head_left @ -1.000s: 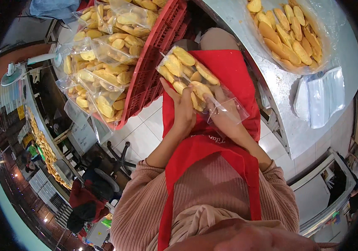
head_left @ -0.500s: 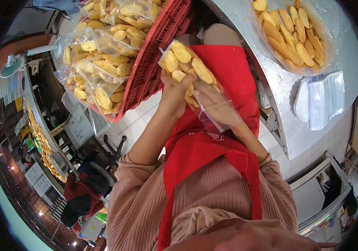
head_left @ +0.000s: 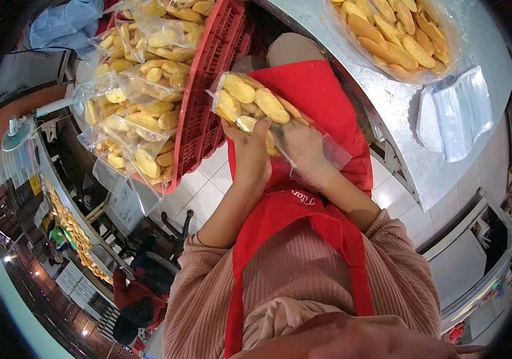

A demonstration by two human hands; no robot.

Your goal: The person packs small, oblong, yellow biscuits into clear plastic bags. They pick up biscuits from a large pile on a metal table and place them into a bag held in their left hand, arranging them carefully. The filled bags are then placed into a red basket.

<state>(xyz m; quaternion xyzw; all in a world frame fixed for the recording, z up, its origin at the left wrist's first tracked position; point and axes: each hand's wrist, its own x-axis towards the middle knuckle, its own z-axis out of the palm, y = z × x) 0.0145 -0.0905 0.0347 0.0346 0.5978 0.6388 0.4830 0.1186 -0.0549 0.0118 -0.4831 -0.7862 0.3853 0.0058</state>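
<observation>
A clear plastic bag (head_left: pixel 335 153) partly filled with yellow, oval biscuits (head_left: pixel 271 105) lies tilted over my lap. My left hand (head_left: pixel 248 151) grips it from the near left side, thumb on top and fingers wrapped beneath. Inside the loose end of the bag is my right hand (head_left: pixel 304 146), pressed up against the biscuits, with plastic over its back and wrist. Motion blur and the biscuits hide its fingertips. Below both hands spreads the red apron (head_left: pixel 327 90).
On the left, a red plastic crate (head_left: pixel 199 110) is heaped with filled bags (head_left: pixel 148 122). The metal table (head_left: pixel 381 107) at right bears a large bag of loose biscuits (head_left: pixel 396 39) and a stack of flat clear bags (head_left: pixel 456 113). Another person (head_left: pixel 139 299) is at lower left.
The bag and both hands have shifted slightly left and down in view, as have the crate and table. My right hand has gone from outstretched fingers to a blurred, bent shape.
</observation>
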